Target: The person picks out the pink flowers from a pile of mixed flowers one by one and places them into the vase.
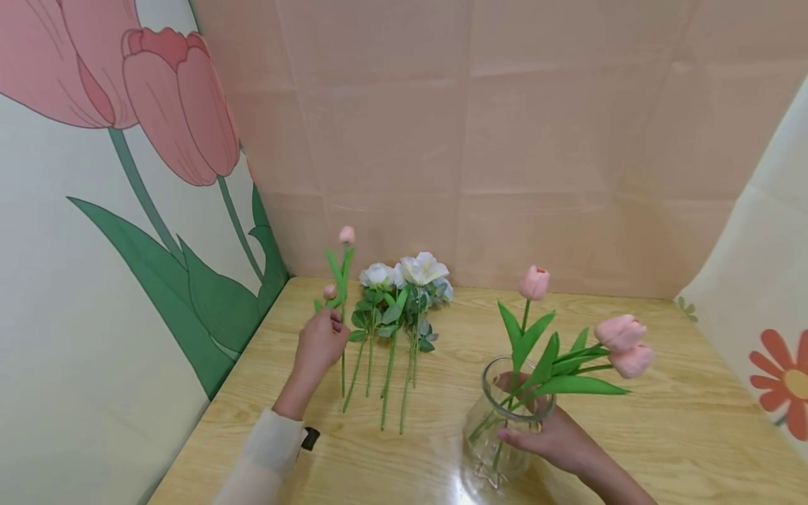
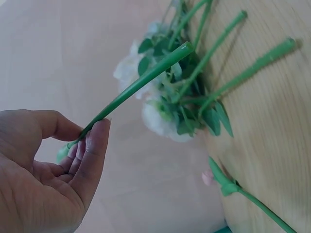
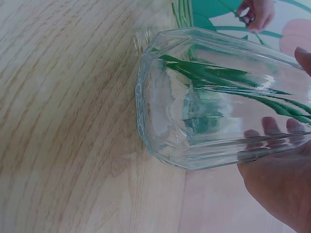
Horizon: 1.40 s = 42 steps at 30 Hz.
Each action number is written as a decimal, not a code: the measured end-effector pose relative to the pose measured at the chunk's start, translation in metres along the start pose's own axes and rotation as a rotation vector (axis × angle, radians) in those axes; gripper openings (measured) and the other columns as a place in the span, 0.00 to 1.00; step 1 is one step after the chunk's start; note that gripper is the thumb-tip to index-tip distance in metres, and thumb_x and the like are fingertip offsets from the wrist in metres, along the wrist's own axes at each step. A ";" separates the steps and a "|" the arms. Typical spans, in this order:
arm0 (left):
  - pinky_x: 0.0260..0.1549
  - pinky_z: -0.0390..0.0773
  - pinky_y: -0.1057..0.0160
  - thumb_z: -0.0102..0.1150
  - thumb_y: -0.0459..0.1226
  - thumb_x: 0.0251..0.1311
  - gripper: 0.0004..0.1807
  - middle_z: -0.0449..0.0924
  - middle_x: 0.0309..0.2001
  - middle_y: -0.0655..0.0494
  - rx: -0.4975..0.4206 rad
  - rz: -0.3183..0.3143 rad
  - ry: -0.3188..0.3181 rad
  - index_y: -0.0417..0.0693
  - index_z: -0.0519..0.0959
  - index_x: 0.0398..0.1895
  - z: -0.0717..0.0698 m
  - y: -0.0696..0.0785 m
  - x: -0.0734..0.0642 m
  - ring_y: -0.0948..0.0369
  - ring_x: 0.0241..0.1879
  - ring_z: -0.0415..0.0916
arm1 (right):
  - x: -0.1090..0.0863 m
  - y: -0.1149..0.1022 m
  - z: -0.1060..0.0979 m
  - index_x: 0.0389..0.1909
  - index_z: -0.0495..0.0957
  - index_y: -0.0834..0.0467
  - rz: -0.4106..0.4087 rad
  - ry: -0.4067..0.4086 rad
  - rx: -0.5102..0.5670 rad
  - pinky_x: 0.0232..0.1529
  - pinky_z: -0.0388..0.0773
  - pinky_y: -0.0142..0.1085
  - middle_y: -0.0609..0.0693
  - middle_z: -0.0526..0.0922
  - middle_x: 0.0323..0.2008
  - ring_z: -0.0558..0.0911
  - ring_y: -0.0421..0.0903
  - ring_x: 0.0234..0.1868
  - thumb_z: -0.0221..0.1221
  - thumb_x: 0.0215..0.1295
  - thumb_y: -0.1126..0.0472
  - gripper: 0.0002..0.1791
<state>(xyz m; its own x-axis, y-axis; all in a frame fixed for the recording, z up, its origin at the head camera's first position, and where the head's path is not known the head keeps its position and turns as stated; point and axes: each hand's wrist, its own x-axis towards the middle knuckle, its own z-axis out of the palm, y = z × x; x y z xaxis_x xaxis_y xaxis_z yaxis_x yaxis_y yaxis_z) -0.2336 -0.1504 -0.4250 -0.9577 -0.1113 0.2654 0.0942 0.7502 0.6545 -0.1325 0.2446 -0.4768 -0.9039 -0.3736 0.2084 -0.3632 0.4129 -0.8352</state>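
My left hand [image 1: 320, 340] pinches a pink artificial tulip [image 1: 346, 236] by its green stem between thumb and fingers, bloom up. In the left wrist view, the bare stem end [image 2: 146, 80] points away from the fingers. A second pink tulip [image 1: 330, 291] lies on the table just behind that hand; its leaf [image 2: 228, 188] shows in the left wrist view. My right hand [image 1: 558, 435] grips a clear glass vase [image 1: 475, 452] around its side, fingers partly seen through the glass [image 3: 214, 153]. Several pink tulips [image 1: 535, 283] stand in the vase, some leaning right.
White artificial flowers [image 1: 423, 269] with green stems lie on the wooden table [image 1: 379, 470] between the hands. A plain pinkish backdrop [image 1: 505, 140] rises at the table's back edge. A tulip-printed panel [image 1: 170, 112] borders the left, a flower-printed one [image 1: 776, 280] the right.
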 end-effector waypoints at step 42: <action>0.34 0.79 0.59 0.59 0.34 0.64 0.08 0.80 0.35 0.54 -0.091 0.115 -0.035 0.42 0.77 0.44 0.010 0.059 -0.029 0.59 0.34 0.77 | 0.000 -0.002 0.001 0.69 0.66 0.53 0.001 0.014 -0.028 0.55 0.68 0.72 0.59 0.70 0.68 0.69 0.65 0.66 0.71 0.60 0.59 0.38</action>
<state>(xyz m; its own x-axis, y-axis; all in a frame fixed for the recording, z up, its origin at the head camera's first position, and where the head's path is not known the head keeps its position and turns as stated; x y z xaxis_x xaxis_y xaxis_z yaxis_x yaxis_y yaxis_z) -0.2032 -0.0965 -0.4013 -0.9480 -0.0039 0.3183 0.2265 0.6945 0.6829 -0.1314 0.2427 -0.4754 -0.9071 -0.3618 0.2150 -0.3686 0.4365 -0.8207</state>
